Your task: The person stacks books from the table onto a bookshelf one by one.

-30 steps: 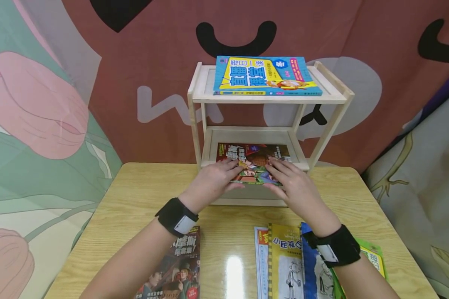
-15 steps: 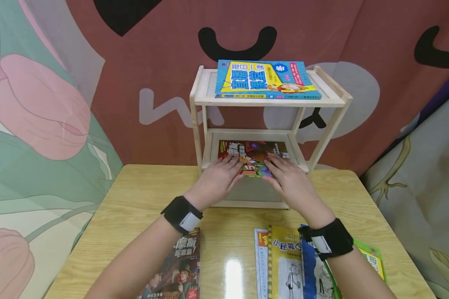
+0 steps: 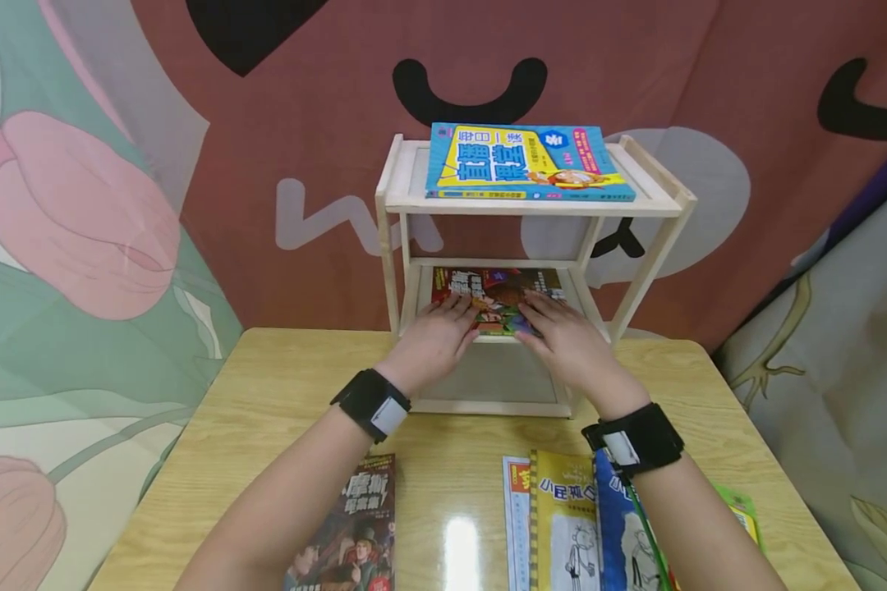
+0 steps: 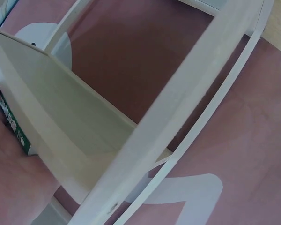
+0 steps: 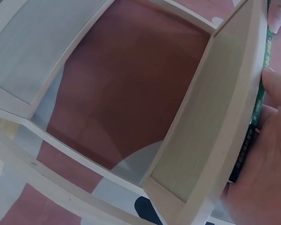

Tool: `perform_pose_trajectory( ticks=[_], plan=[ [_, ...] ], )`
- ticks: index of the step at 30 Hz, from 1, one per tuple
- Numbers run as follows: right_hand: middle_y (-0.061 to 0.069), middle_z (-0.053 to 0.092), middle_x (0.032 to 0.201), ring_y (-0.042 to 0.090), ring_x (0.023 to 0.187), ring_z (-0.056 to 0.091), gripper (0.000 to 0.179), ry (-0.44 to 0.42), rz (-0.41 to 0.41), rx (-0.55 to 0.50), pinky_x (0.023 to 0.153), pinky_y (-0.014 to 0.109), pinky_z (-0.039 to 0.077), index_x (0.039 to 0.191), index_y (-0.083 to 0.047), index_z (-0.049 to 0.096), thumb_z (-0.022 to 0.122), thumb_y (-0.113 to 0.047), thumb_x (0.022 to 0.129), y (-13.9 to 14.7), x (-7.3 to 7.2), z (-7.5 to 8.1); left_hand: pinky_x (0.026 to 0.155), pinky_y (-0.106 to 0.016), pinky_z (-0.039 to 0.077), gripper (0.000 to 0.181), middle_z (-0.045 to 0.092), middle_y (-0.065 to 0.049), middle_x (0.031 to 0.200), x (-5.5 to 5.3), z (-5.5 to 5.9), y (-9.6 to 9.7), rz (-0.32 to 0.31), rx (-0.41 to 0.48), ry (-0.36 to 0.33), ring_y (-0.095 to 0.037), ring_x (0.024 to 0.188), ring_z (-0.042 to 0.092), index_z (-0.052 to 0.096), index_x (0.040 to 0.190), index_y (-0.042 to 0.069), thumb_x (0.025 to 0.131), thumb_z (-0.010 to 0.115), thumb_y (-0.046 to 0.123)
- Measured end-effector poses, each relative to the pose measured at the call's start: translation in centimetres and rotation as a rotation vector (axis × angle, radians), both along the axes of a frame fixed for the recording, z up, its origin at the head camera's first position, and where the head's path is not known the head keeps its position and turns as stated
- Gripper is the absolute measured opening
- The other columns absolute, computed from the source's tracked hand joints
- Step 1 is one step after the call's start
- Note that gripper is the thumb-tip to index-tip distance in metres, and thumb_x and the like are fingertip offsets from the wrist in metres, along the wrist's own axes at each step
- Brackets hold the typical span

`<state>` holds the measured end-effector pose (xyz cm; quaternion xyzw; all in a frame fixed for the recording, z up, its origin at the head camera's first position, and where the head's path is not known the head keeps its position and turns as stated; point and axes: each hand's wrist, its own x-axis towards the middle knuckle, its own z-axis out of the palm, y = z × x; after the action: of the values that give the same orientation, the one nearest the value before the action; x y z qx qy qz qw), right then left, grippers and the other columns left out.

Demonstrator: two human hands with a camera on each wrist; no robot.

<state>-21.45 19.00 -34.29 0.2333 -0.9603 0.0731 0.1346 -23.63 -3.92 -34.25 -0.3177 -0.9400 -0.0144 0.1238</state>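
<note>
A comic-style book (image 3: 498,316) with a dark, colourful cover lies flat on the middle level of a small pale wooden shelf (image 3: 540,207). My left hand (image 3: 430,345) rests on its left part with fingers stretched over the cover. On the right part my right hand (image 3: 572,343) lies the same way. Both thumbs are at the near edge. The left wrist view shows the green spine (image 4: 15,124) beside part of my left hand (image 4: 14,173). In the right wrist view, my right thumb touches the green and black spine (image 5: 247,147). The fingers cover parts of the cover.
A blue and yellow book (image 3: 525,164) lies on the shelf's top level. On the wooden table (image 3: 288,369), a dark-covered book (image 3: 365,525) lies front left, partly under my left forearm. Several overlapping books (image 3: 565,509) lie front right. A printed cloth (image 3: 303,107) hangs behind.
The book has slid away from me, deeper onto the middle level, and its near edge now lies by the front rail. Both hands have moved forward with it.
</note>
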Motion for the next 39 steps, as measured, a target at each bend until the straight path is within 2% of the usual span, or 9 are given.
perform_pose_trajectory(
  ticks=[7, 13, 30, 39],
  plan=[
    [0.015, 0.027, 0.154, 0.033, 0.142, 0.026, 0.059, -0.077, -0.025, -0.017, 0.115, 0.050, 0.021, 0.145, -0.005, 0.036, 0.041, -0.043, 0.100, -0.1, -0.4, 0.2, 0.114, -0.043, 0.028, 0.052, 0.032, -0.009, 0.152, -0.3, 0.0, 0.0, 0.018, -0.019, -0.045, -0.025, 0.142, 0.029, 0.037, 0.146, 0.011, 0.103, 0.028, 0.039],
    [0.014, 0.026, 0.155, 0.032, 0.143, 0.024, 0.061, -0.084, -0.027, -0.021, 0.115, 0.051, 0.020, 0.146, -0.006, 0.035, 0.038, -0.045, 0.100, 0.0, -0.9, -0.2, 0.114, -0.044, 0.027, 0.052, 0.029, -0.010, 0.153, -0.4, 0.2, 0.0, 0.025, -0.012, -0.079, -0.024, 0.143, 0.027, 0.034, 0.147, 0.011, 0.103, 0.027, 0.037],
    [0.015, 0.023, 0.156, 0.033, 0.144, 0.020, 0.062, -0.093, -0.024, -0.023, 0.116, 0.050, 0.017, 0.147, -0.006, 0.032, 0.035, -0.047, 0.100, 0.2, -1.5, -0.5, 0.115, -0.043, 0.026, 0.051, 0.031, -0.009, 0.153, -0.6, 0.0, -0.1, 0.018, 0.021, -0.067, -0.024, 0.142, 0.027, 0.035, 0.147, 0.011, 0.103, 0.028, 0.036],
    [0.015, 0.024, 0.155, 0.034, 0.143, 0.021, 0.062, -0.050, -0.024, -0.025, 0.116, 0.050, 0.018, 0.147, -0.005, 0.033, 0.036, -0.046, 0.100, 0.1, -1.4, -0.7, 0.115, -0.045, 0.024, 0.062, 0.024, -0.008, 0.156, -0.5, -0.3, -0.1, 0.054, -0.030, -0.056, -0.023, 0.144, 0.022, 0.029, 0.149, 0.014, 0.100, 0.023, 0.051]
  ],
)
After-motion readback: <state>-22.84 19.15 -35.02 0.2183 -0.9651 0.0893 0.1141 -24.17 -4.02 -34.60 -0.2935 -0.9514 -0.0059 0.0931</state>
